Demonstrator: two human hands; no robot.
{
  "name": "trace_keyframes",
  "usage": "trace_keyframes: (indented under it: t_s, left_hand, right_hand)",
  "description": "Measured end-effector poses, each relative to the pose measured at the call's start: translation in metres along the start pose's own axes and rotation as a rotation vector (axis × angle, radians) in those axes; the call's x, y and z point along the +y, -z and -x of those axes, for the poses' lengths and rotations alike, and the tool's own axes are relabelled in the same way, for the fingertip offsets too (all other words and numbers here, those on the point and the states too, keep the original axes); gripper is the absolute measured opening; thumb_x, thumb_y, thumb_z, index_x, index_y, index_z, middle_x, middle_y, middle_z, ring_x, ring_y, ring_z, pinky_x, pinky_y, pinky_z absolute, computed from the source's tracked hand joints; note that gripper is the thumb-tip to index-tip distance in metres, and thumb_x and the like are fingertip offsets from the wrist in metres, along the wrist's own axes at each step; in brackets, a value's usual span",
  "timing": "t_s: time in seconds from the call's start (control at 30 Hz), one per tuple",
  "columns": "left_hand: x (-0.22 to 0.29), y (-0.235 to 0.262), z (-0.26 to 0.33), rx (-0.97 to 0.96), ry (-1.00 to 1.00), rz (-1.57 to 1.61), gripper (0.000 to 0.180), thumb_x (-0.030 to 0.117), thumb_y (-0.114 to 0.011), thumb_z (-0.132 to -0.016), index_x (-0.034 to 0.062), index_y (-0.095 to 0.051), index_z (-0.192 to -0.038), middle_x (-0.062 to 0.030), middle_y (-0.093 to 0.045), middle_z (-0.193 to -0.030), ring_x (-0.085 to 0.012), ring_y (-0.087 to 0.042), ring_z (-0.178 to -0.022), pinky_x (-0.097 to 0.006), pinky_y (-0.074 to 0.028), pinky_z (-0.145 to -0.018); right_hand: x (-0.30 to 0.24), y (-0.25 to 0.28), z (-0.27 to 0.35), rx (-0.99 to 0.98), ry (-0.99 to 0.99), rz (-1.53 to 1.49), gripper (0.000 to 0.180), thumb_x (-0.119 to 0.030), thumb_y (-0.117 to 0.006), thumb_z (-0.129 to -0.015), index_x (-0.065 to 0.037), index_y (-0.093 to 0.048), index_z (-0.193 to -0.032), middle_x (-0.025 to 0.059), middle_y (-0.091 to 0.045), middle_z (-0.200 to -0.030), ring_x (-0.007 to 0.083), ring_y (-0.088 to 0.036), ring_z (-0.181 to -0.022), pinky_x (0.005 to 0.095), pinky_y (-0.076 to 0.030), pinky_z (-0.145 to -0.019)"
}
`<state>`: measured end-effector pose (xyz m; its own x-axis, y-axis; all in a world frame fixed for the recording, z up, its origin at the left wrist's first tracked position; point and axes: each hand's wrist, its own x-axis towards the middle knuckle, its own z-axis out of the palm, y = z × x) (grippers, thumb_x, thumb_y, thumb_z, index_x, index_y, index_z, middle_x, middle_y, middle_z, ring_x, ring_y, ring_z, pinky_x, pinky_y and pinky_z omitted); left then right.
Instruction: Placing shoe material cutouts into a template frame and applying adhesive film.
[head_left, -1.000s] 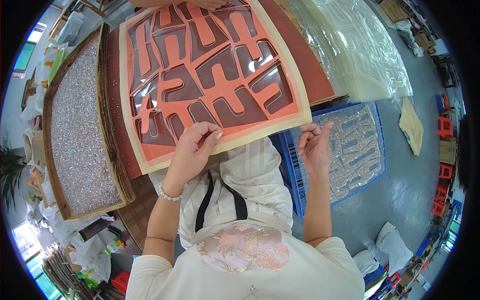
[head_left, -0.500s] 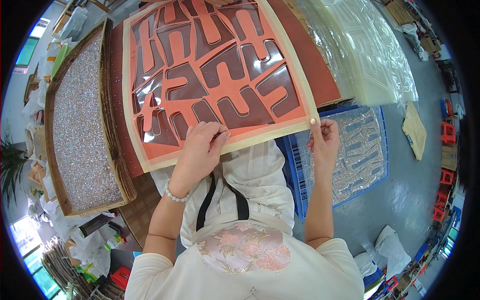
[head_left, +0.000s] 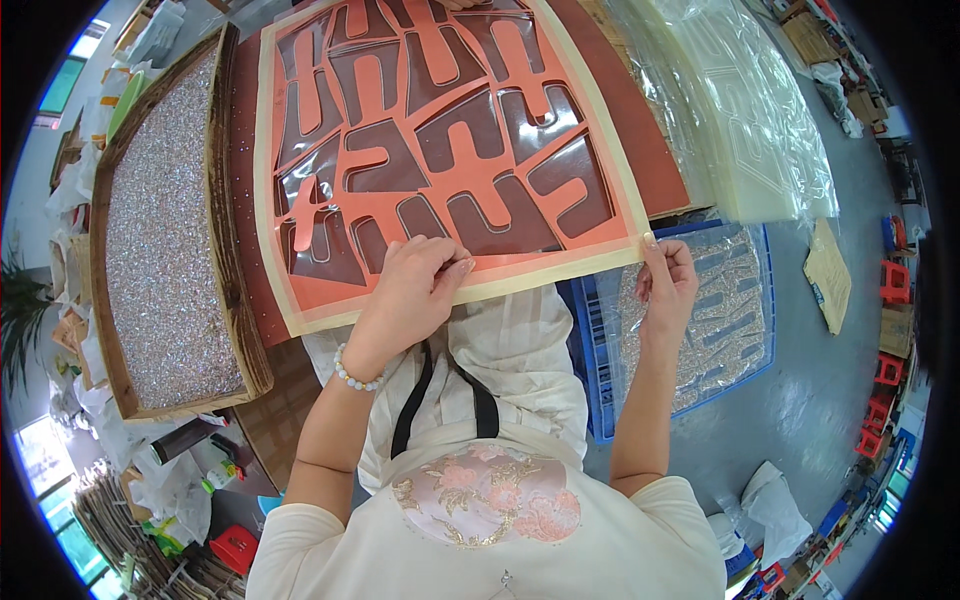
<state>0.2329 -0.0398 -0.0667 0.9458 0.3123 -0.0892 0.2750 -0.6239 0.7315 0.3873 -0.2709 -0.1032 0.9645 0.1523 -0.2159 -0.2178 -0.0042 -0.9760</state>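
An orange-red stencil sheet [head_left: 470, 265] with large cut-out shapes and a cream taped border lies tilted across a dark red board [head_left: 655, 165]. Glossy clear film shows in the cut-outs. My left hand [head_left: 420, 280] is closed on the near edge of the sheet, left of its middle, fingers bent over the border; the fingertips are partly hidden. At the near right corner, my right hand [head_left: 668, 285] pinches the border between thumb and forefinger, its other fingers curled. The corner overhangs the board's edge. At the far edge, part of another person's hand [head_left: 458, 4] shows.
On the left stands a wooden tray [head_left: 222, 200] of glittering small stones. Clear plastic sheets [head_left: 745, 120] are stacked at the far right. Below them, a blue crate [head_left: 598, 400] carries a film-covered, stone-patterned sheet [head_left: 700, 310]. A folded tan paper piece [head_left: 828, 275] lies on the floor.
The stencil sheet has shifted a little to the right, its near right corner most visibly. Both my hands have moved right with it, keeping their hold.
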Motion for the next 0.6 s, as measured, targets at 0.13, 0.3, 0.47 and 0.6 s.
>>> trace_keyframes:
  t_s: [0.13, 0.3, 0.47, 0.6]
  left_hand:
    - [-0.001, -0.002, -0.001, 0.000, -0.011, -0.023, 0.012, 0.014, -0.059, -0.088, 0.0027, -0.060, -0.084, -0.0045, -0.051, -0.068, -0.0194, -0.044, -0.069, -0.032, -0.033, -0.073]
    - [0.002, -0.002, -0.002, 0.008, 0.008, -0.047, 0.011, 0.013, -0.059, -0.086, 0.0030, -0.063, -0.083, -0.0068, -0.059, -0.073, -0.0232, -0.053, -0.075, -0.035, -0.034, -0.073]
    - [-0.001, -0.003, 0.000, 0.022, -0.006, -0.055, 0.011, 0.013, -0.059, -0.086, 0.0032, -0.063, -0.083, -0.0067, -0.059, -0.074, -0.0232, -0.053, -0.076, -0.035, -0.034, -0.073]
    - [-0.003, -0.004, 0.000, 0.021, -0.017, -0.057, 0.011, 0.013, -0.059, -0.086, 0.0036, -0.063, -0.084, -0.0062, -0.059, -0.075, -0.0229, -0.052, -0.076, -0.035, -0.034, -0.073]
  right_hand:
    - [0.006, 0.001, -0.002, 0.016, 0.015, 0.050, 0.020, -0.018, -0.067, -0.086, -0.011, -0.051, -0.076, -0.0056, -0.045, -0.054, 0.0008, -0.038, -0.043, 0.0165, -0.025, -0.039]
    - [0.008, 0.001, -0.004, 0.017, 0.055, 0.079, 0.020, -0.018, -0.068, -0.086, -0.011, -0.052, -0.076, -0.0053, -0.045, -0.055, 0.0006, -0.038, -0.044, 0.0163, -0.025, -0.040]
    - [0.010, 0.000, -0.004, 0.003, 0.069, 0.171, 0.021, -0.017, -0.065, -0.088, -0.007, -0.051, -0.076, -0.0038, -0.046, -0.060, 0.0025, -0.039, -0.047, 0.0177, -0.030, -0.043]
    - [0.013, 0.003, -0.005, -0.007, 0.063, 0.252, 0.020, -0.018, -0.066, -0.088, -0.007, -0.050, -0.079, -0.0036, -0.049, -0.066, 0.0024, -0.042, -0.053, 0.0177, -0.033, -0.046]
